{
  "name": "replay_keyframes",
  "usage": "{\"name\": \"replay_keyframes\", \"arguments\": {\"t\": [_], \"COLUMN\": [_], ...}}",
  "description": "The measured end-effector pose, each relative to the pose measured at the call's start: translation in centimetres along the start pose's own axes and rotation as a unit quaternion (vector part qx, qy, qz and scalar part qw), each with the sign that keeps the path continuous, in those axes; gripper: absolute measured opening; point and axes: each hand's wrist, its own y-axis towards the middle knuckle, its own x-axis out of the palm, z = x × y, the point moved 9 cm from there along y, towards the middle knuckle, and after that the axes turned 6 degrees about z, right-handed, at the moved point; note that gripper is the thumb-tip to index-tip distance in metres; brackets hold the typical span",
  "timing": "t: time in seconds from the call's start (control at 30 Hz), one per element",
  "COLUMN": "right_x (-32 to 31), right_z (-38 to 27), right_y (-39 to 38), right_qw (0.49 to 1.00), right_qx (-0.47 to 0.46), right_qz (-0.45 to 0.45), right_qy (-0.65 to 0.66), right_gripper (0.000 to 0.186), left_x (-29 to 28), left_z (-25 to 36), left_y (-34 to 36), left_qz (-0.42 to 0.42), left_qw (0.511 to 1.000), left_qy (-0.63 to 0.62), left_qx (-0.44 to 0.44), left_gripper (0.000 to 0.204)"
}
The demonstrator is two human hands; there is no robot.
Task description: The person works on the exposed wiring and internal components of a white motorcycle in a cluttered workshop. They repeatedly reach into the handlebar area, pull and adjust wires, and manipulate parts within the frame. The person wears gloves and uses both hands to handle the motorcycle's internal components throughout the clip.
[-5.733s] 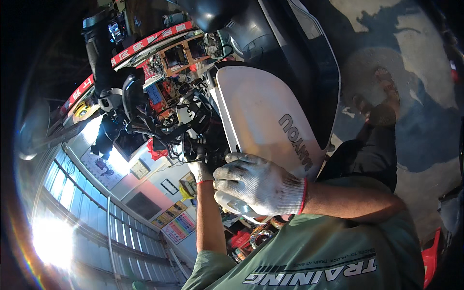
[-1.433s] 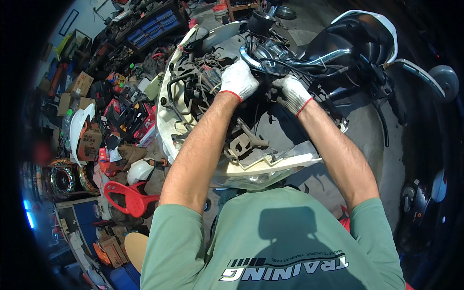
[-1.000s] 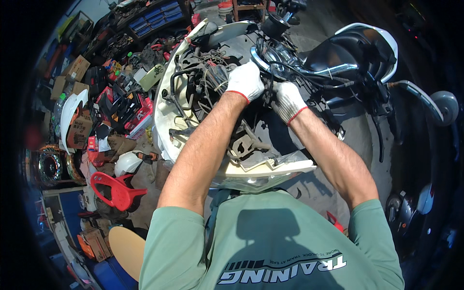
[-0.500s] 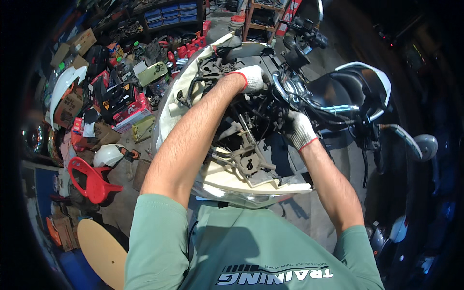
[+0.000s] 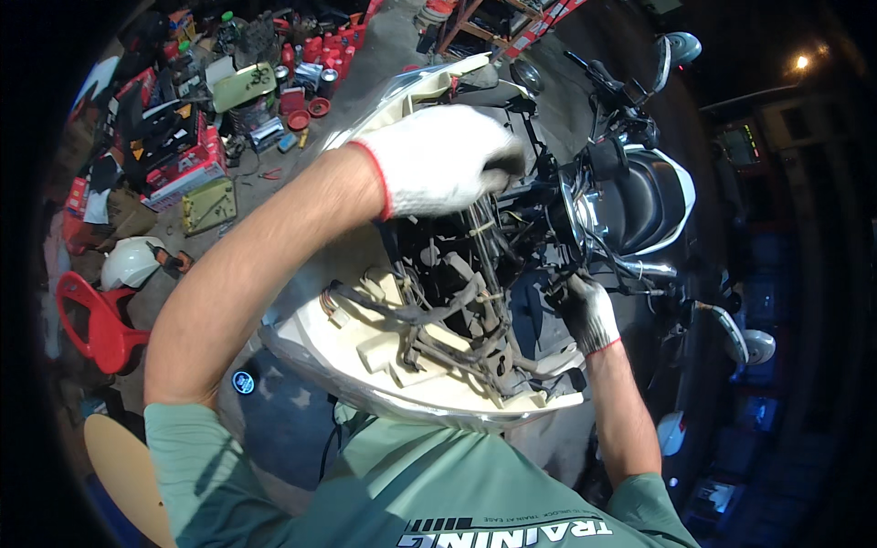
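Observation:
My left hand point(image 5: 448, 160), in a white knitted glove with a red cuff, is raised above the front of a scooter. Its fingers are curled and dirty at the tips; what they hold, if anything, does not show. My right hand point(image 5: 587, 312), gloved the same way, has its fingers closed at dark parts beside the scooter's steering area. Between my arms lies the cream inside of the front fairing point(image 5: 306, 333). A taped wiring harness point(image 5: 402, 315) and a dusty metal bracket point(image 5: 498, 365) sit in it. Farther right is the black seat point(image 5: 632, 201).
On the floor at the left stand a red plastic stool point(image 5: 105, 333), a white helmet point(image 5: 131, 264) and a yellow-green tray point(image 5: 208, 205) of small parts. Behind them are boxes and red bottles point(image 5: 311, 50). A round tan board point(image 5: 123, 475) is at lower left; a mirror point(image 5: 756, 347) juts out at right.
My left hand has come up and back from among the scooter's front parts, nearer to me. My right hand stays by the steering area, and the whole view has shifted.

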Motion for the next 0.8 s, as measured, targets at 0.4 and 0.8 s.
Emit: {"name": "replay_keyframes", "arguments": {"t": [0.4, 0.8], "right_x": [4.2, 14.6], "right_z": [-8.9, -18.9], "right_y": [-9.2, -5.4], "right_qw": [0.878, 0.611], "right_qx": [-0.185, -0.394], "right_qz": [0.122, 0.091], "right_qy": [-0.425, -0.681], "right_gripper": [0.015, 0.032], "left_x": [2.7, 2.9], "left_z": [-3.3, -4.3], "left_y": [-7.5, -7.7], "left_qz": [0.129, 0.159], "left_qw": [0.983, 0.979], "left_qy": [0.054, -0.031], "left_qx": [0.115, 0.122], "left_gripper": [0.027, 0.018]}}
